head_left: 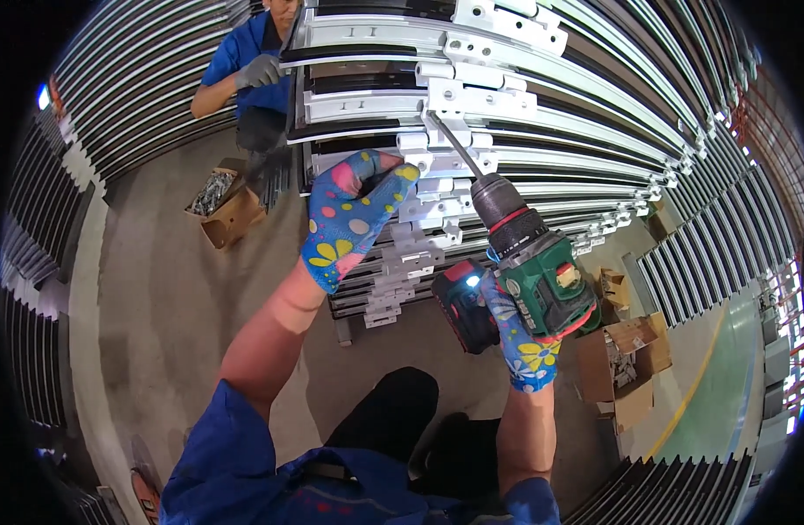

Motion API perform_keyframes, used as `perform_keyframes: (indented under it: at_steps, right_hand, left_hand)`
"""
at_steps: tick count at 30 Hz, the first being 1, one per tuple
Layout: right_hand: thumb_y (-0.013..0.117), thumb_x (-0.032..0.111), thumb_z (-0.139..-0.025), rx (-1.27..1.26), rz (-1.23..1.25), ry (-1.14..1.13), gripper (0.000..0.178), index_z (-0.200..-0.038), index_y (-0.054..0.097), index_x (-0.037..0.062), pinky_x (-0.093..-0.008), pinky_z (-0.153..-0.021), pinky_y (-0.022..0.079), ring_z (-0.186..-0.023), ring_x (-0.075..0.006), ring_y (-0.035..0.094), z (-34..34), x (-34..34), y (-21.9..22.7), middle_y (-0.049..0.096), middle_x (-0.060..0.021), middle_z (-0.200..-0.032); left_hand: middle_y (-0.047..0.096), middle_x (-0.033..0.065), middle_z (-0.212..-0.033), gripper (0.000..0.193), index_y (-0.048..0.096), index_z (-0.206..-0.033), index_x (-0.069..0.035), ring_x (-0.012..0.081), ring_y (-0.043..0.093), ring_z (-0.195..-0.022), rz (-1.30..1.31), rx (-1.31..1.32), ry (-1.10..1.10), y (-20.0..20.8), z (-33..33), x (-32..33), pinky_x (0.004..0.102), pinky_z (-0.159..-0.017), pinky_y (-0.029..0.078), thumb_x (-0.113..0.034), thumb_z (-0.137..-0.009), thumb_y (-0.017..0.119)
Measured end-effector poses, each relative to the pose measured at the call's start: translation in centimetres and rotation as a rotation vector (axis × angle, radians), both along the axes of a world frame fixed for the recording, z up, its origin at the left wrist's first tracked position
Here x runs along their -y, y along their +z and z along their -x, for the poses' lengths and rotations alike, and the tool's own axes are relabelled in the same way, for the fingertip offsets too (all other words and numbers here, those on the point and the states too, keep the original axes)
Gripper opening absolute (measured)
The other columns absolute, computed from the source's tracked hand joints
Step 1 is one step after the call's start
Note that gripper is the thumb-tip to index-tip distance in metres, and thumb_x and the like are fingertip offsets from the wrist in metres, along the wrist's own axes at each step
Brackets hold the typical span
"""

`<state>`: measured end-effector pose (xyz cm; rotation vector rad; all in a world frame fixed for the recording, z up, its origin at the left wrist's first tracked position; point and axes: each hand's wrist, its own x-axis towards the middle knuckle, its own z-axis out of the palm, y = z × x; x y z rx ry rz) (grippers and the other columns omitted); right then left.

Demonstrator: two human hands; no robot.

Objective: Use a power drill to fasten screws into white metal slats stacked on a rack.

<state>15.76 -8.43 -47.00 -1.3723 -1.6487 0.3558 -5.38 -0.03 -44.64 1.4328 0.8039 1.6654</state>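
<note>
My right hand [517, 337], in a blue flowered glove, grips a green cordless drill [542, 284] by its handle. The drill's long bit [457, 144] slants up and left, its tip at a white hinge [445, 94] on the stacked white-and-black profiles [358, 107]. Whether the tip sits in a screw is too small to tell. My left hand [354, 219], gloved alike, has thumb and forefinger closed together against a lower white hinge [414, 157]. Anything pinched between those fingertips is hidden. A lit lamp shows by the drill's battery [466, 306].
Beyond the stack's left end is a co-worker in blue [235, 57] with a grey-gloved hand [260, 72]. An open cardboard box [227, 229] of metal parts lies on the left floor. Another open box [638, 367] stands at right. More stacked profiles [721, 236] surround the spot.
</note>
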Motion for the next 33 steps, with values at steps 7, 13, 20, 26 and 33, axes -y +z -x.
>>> perform_keyframes:
  at_steps: [7, 13, 20, 26, 33]
  right_hand:
    - [0.07, 0.008, -0.07, 0.098, -0.23, 0.012, 0.022, -0.092, 0.066, 0.0093, -0.0362, -0.072, 0.049, -0.08, -0.0251, 0.062, 0.7, 0.7, 3.6, 0.064, -0.0068, -0.09]
    - [0.067, 0.005, -0.072, 0.583, -0.34, -0.102, 0.02, -0.092, 0.064, 0.0081, -0.0294, -0.065, 0.049, -0.074, -0.0169, 0.062, 1.5, 1.8, 9.1, 0.064, -0.004, -0.084]
    - [0.066, 0.006, -0.074, 0.465, -0.135, -0.062, 0.017, -0.091, 0.064, 0.0076, -0.0285, -0.063, 0.049, -0.07, -0.0159, 0.061, 2.6, 2.5, 11.3, 0.063, -0.0023, -0.079]
    - [0.066, 0.006, -0.075, 0.514, -0.156, -0.071, 0.016, -0.091, 0.062, 0.0062, -0.0269, -0.058, 0.048, -0.063, -0.0109, 0.059, 3.3, 2.6, 11.4, 0.061, -0.0021, -0.075]
    - [0.067, 0.005, -0.07, 0.504, -0.204, -0.06, 0.019, -0.088, 0.064, 0.0089, -0.0302, -0.061, 0.049, -0.065, -0.0155, 0.061, 3.4, 2.4, 10.6, 0.062, -0.0033, -0.077]
  left_hand:
    - [0.063, 0.0002, -0.082, 0.016, 0.063, -0.095, -0.001, 0.0044, 0.054, -0.072, 0.013, -0.041, 0.001, -0.1, 0.0, -0.2, 0.0191, -0.063, 0.044, -0.01, -0.082, 0.066]
    - [0.063, 0.0003, -0.077, 0.016, 0.064, -0.093, -0.002, 0.0044, 0.053, -0.068, 0.008, -0.055, 0.003, 0.4, 0.1, -0.1, 0.0193, -0.061, 0.044, -0.013, -0.081, 0.067]
    - [0.062, -0.0007, -0.078, 0.011, 0.062, -0.091, -0.001, 0.0028, 0.053, -0.068, 0.066, -0.111, -0.021, -0.2, 0.3, -0.4, 0.0176, -0.06, 0.041, -0.009, -0.083, 0.064]
    - [0.062, 0.0041, -0.072, 0.021, 0.063, -0.091, 0.0, 0.0063, 0.056, -0.064, 0.07, -0.081, -0.036, 0.0, 0.6, -0.3, 0.0218, -0.059, 0.045, -0.018, -0.081, 0.068]
    - [0.061, -0.0023, -0.079, 0.013, 0.062, -0.094, -0.002, 0.0019, 0.051, -0.068, 0.104, 0.009, -0.086, -0.1, 0.1, -0.3, 0.0163, -0.057, 0.039, -0.008, -0.083, 0.064]
